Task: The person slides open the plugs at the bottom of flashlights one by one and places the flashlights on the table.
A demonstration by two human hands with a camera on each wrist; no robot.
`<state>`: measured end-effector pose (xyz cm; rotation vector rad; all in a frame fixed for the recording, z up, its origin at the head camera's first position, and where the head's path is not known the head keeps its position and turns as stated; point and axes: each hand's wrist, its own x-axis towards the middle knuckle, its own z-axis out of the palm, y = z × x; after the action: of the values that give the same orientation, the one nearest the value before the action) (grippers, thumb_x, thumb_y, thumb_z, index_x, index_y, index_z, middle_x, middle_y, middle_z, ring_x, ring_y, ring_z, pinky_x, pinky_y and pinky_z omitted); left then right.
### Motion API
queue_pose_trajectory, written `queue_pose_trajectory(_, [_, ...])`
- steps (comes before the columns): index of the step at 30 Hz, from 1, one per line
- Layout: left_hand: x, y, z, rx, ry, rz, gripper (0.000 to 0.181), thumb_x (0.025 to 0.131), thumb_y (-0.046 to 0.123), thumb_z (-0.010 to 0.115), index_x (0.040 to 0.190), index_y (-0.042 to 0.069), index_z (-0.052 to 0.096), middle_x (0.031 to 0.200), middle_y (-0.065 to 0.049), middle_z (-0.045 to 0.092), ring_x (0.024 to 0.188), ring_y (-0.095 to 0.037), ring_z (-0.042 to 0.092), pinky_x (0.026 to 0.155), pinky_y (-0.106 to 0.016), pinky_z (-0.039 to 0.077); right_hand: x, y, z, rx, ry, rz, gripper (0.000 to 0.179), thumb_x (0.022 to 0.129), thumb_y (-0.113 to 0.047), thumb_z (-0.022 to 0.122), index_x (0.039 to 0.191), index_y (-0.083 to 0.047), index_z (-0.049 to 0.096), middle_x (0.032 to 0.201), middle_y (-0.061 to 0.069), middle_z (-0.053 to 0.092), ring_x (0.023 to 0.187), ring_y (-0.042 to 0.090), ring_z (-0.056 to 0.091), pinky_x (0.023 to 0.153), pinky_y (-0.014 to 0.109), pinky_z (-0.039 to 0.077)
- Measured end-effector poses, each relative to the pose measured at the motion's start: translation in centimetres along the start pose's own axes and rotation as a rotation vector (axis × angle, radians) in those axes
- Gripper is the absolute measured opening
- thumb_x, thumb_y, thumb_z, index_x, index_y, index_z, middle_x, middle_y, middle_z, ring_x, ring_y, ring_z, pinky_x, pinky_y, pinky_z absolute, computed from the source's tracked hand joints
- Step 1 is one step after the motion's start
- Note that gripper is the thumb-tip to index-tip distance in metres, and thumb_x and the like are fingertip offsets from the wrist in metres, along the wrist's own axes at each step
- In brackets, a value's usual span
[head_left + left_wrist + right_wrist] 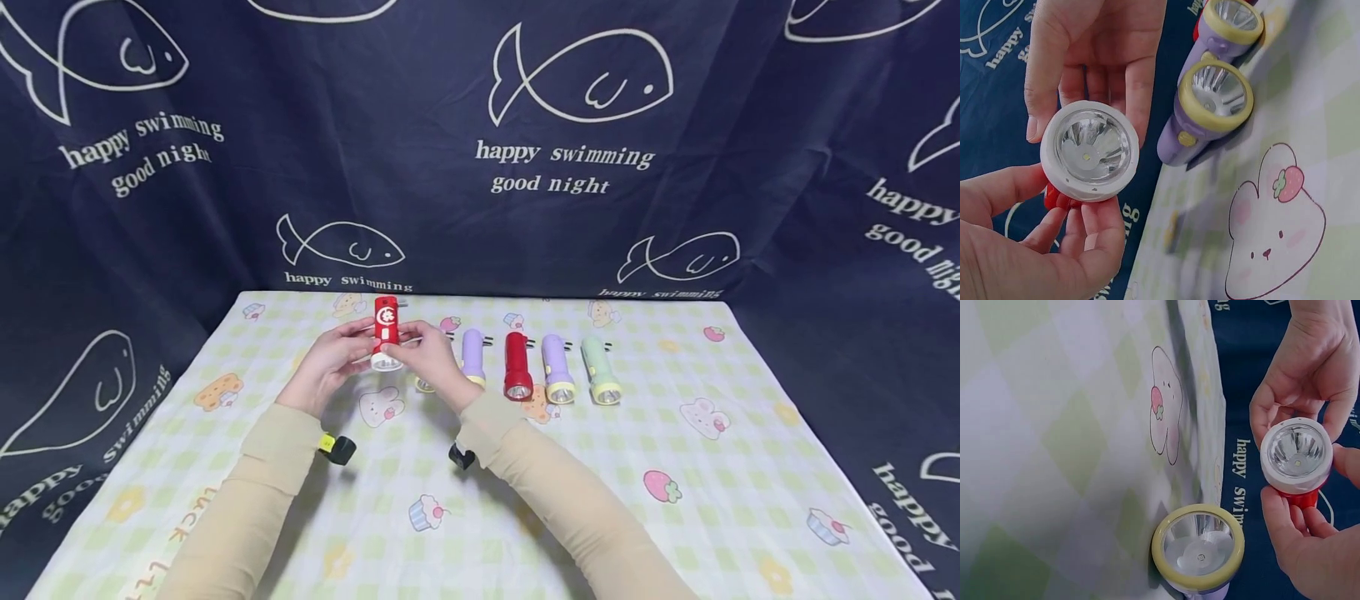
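Both hands hold a red flashlight (386, 321) with a white head, raised above the far left part of the table. My left hand (330, 362) grips it from the left, fingers and thumb bent about its body. From the other side, my right hand (433, 354) pinches it, thumb near the white head. White markings and a button show on its front, and plug prongs stick out near its top. In the left wrist view its clear lens (1090, 145) faces the camera. Beside the right hand lies a purple flashlight (472, 354); another with a yellow rim (424, 386) is mostly hidden behind that hand.
Further right in the row lie a red flashlight (517, 365), a purple one (557, 367) and a green one (602, 369), prongs pointing right. A checked cloth (570, 508) covers the table. Dark blue fabric (420, 150) hangs behind and at both sides.
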<state>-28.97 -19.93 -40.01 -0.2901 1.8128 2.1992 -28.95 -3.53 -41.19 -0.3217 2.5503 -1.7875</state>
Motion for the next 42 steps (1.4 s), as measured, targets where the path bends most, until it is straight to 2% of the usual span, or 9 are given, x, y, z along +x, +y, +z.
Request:
queue_pose_trajectory(4, [0.5,-0.1,-0.1,-0.002,-0.015,-0.027,0.06,0.09,-0.005,0.053,0.145,0.003,0.031,0.108,-0.001,0.055,0.077,-0.008,0.063,0.075,-0.028,0.052,0.2,0.0,0.2,-0.078,0.005,-0.009,0.039,0.078,-0.016,0.077,0.109,0.002,0.064,0.098,0.013,0.069,0.082,0.019,0.066,0.067,0.018,0.053])
queue_pose_trajectory(9, [1.1,-0.5,-0.1,0.036,-0.037,-0.054,0.063,0.087,-0.008,0.05,0.146,0.001,0.029,0.123,-0.011,0.05,0.073,-0.008,0.063,0.074,-0.028,0.053,0.3,0.2,0.4,-0.159,-0.029,0.004,0.036,0.079,-0.015,0.075,0.107,0.005,0.064,0.096,0.014,0.069,0.077,0.014,0.065,0.063,0.016,0.053])
queue_pose_trajectory(12, [1.4,-0.9,0.0,0.044,-0.038,-0.084,0.063,0.088,-0.008,0.05,0.146,0.001,0.029,0.126,-0.012,0.049,0.072,-0.008,0.062,0.074,-0.027,0.051,0.2,0.3,0.4,-0.218,-0.056,-0.004,0.035,0.081,-0.014,0.074,0.108,0.007,0.063,0.097,0.016,0.069,0.078,0.014,0.064,0.063,0.016,0.052])
queue_pose_trajectory(17, [2.0,-1.7,0.1,0.042,-0.024,-0.114,0.061,0.088,-0.007,0.052,0.145,0.002,0.031,0.108,-0.006,0.058,0.065,-0.007,0.061,0.07,-0.026,0.05,0.2,0.5,0.4,-0.345,-0.07,-0.019,0.034,0.083,-0.018,0.073,0.107,0.005,0.065,0.095,0.014,0.07,0.069,0.01,0.058,0.058,0.014,0.047])
queue_pose_trajectory(19, [2.2,-1.8,0.1,0.053,-0.016,-0.112,0.06,0.088,-0.007,0.052,0.144,0.001,0.033,0.101,-0.004,0.061,0.06,-0.005,0.059,0.066,-0.025,0.051,0.3,0.4,0.4,-0.378,-0.081,-0.02,0.032,0.084,-0.019,0.072,0.105,0.004,0.067,0.092,0.012,0.07,0.066,0.008,0.055,0.055,0.014,0.045])
queue_pose_trajectory(23, [2.5,-2.0,0.0,0.087,-0.012,-0.096,0.059,0.087,-0.008,0.05,0.143,-0.002,0.032,0.09,0.001,0.063,0.062,-0.005,0.061,0.064,-0.023,0.053,0.5,0.1,0.8,-0.478,-0.115,-0.03,0.026,0.086,-0.021,0.07,0.1,0.001,0.069,0.085,0.009,0.07,0.062,0.009,0.052,0.052,0.014,0.041])
queue_pose_trajectory(29, [2.6,-2.1,-0.3,0.155,0.017,-0.116,0.058,0.087,-0.01,0.049,0.142,-0.004,0.033,0.079,0.005,0.065,0.064,-0.005,0.064,0.065,-0.023,0.054,0.7,-0.3,1.7,-0.684,-0.146,-0.049,0.027,0.087,-0.027,0.068,0.097,-0.002,0.068,0.086,0.008,0.068,0.064,0.012,0.057,0.052,0.016,0.044])
queue_pose_trajectory(34, [3.0,-2.1,-0.3,0.207,0.036,-0.123,0.056,0.086,-0.009,0.049,0.141,-0.005,0.035,0.079,0.004,0.065,0.059,-0.004,0.06,0.063,-0.023,0.053,0.8,-0.5,2.0,-0.769,-0.142,-0.079,0.027,0.088,-0.027,0.067,0.095,-0.001,0.069,0.086,0.01,0.07,0.07,0.016,0.064,0.058,0.021,0.051])
queue_pose_trajectory(42, [3.1,-2.3,-0.2,0.307,0.052,-0.133,0.054,0.086,-0.007,0.047,0.139,-0.007,0.037,0.066,0.006,0.061,0.059,-0.006,0.058,0.059,-0.023,0.052,0.7,-0.8,2.3,-0.863,-0.179,-0.111,0.026,0.089,-0.026,0.065,0.09,-0.001,0.069,0.079,0.009,0.069,0.07,0.018,0.064,0.058,0.024,0.05])
